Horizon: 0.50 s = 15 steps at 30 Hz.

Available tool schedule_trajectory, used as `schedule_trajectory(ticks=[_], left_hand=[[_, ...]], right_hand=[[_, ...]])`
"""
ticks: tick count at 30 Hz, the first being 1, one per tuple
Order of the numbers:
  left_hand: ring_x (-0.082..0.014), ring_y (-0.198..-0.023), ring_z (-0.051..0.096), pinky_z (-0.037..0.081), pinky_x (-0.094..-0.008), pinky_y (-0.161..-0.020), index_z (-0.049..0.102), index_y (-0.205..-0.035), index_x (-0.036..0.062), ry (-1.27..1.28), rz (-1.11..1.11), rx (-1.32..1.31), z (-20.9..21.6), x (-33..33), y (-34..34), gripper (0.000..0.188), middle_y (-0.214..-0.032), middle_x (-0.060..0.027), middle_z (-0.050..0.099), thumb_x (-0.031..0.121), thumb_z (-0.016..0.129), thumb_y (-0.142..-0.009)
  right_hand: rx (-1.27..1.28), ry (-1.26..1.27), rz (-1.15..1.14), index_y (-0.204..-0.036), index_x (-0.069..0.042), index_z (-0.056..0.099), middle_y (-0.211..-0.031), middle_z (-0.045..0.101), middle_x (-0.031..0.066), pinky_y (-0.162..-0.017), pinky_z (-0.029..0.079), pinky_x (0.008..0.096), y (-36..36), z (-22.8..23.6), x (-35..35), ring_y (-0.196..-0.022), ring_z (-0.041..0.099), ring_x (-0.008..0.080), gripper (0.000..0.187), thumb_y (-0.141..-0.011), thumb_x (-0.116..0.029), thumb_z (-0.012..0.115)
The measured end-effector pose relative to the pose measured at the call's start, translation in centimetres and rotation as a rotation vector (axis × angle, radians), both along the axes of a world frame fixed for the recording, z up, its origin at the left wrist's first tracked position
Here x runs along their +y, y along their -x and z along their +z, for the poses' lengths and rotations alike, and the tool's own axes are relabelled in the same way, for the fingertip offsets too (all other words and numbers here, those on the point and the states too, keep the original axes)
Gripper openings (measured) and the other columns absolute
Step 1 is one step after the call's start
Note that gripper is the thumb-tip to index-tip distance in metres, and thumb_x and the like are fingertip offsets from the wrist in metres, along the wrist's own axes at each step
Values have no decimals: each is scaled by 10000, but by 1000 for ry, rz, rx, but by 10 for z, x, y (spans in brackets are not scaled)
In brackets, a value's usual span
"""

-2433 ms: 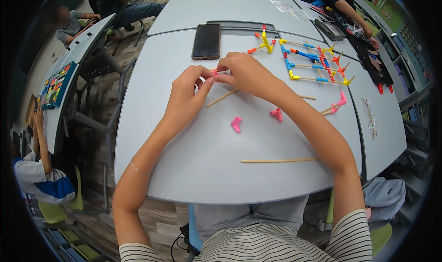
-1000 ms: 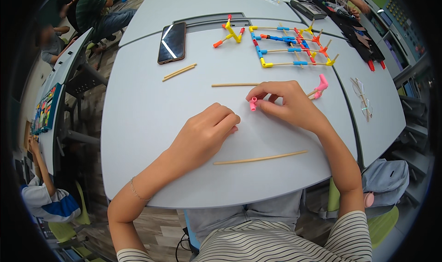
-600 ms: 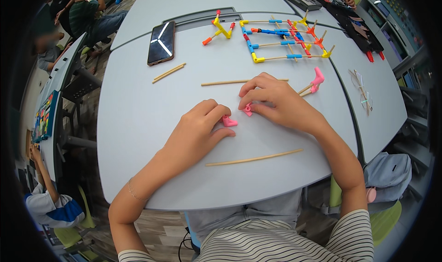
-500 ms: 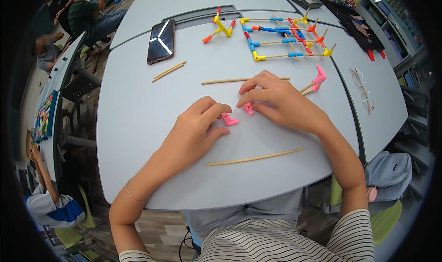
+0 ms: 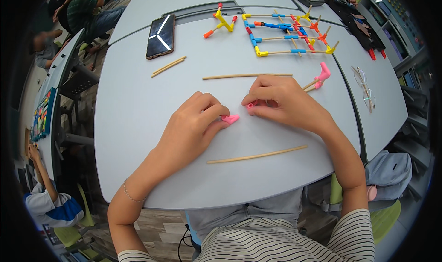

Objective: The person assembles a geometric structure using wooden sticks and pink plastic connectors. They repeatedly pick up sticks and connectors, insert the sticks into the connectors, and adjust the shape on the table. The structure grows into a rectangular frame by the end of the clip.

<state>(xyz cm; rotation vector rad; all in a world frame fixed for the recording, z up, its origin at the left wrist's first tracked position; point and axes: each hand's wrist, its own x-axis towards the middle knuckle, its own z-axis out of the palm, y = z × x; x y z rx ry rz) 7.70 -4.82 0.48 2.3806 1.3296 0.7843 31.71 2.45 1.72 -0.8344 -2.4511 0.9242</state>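
My left hand [image 5: 195,121] pinches a pink angled connector [image 5: 232,119] between thumb and forefinger. Just right of it, my right hand [image 5: 281,100] grips a second pink connector [image 5: 250,106], whose round hole shows; the fingers cover part of it. The two connectors are a small gap apart. Between my forearms and the table's near edge lies a wooden stick [image 5: 258,154]. Another wooden stick [image 5: 230,77] lies beyond my hands, its right part passing behind my right hand. Right of that hand, pink connectors [image 5: 324,73] are joined to short sticks [image 5: 311,85].
On the white table [image 5: 133,123] are a phone [image 5: 161,36], two short sticks [image 5: 169,66], a small yellow-and-red connector piece [image 5: 224,23] and a colourful stick frame [image 5: 290,34]. Eyeglasses [image 5: 364,89] lie on the right-hand table. A grey backpack [image 5: 389,174] rests at right. Other people sit at left.
Both hands have closed their fingers on the pink connectors. The left connector has tilted in my grip, and the right one has turned so its hole faces me.
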Motion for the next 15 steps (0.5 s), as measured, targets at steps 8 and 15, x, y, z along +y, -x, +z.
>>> schedule_trajectory(ticks=[8, 15], left_hand=[[-247, -823, 580, 504, -366, -727, 625, -886, 27, -55, 29, 59, -2, 1, 1, 190, -865, -75, 576, 94, 776, -791], [-194, -847, 627, 540, -310, -724, 682, -1020, 30, 149, 42, -99, 11, 0, -2, 244, -976, -76, 628, 52, 779, -798]], right_hand=[[18, -48, 4, -991, 8, 728, -899, 648, 120, -722, 534, 339, 3, -4, -4, -801, 660, 250, 151, -865, -70, 704], [47, -84, 8, -973, 6, 720, -886, 637, 120, -713, 526, 349, 2, -8, -4, -790, 654, 265, 139, -865, -80, 706]])
